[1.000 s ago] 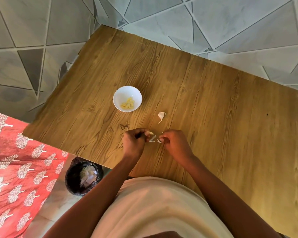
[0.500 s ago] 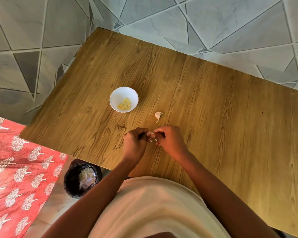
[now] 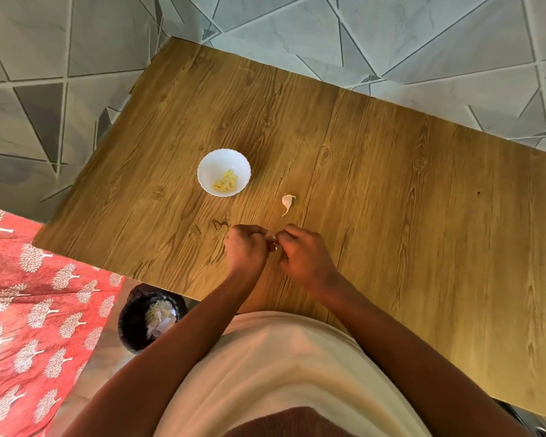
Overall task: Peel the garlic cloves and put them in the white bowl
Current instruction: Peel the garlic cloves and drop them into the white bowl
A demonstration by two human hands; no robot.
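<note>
Wood-grain laminate covers the counter, and near its front edge the left hand and the right hand meet knuckle to knuckle, both with fingers curled in and pinching a small garlic clove between them; only a pale sliver of it shows in the gap, so how much skin remains on it cannot be told. Just beyond the hands, a little to the right, one unpeeled clove lies on the wood with its tail pointing toward the person. Farther and to the left stands the white bowl, apart from both hands, with a small heap of yellowish peeled cloves inside. Below the counter's near left edge sits a dark bin holding pale papery scraps. The step in hand looks like stripping the skin from the pinched clove. Once it comes clean, the next move would call for one hand to carry it up and left to the bowl and drop it in, with the loose skin got rid of, probably into the bin, before the waiting clove is picked up.
</note>
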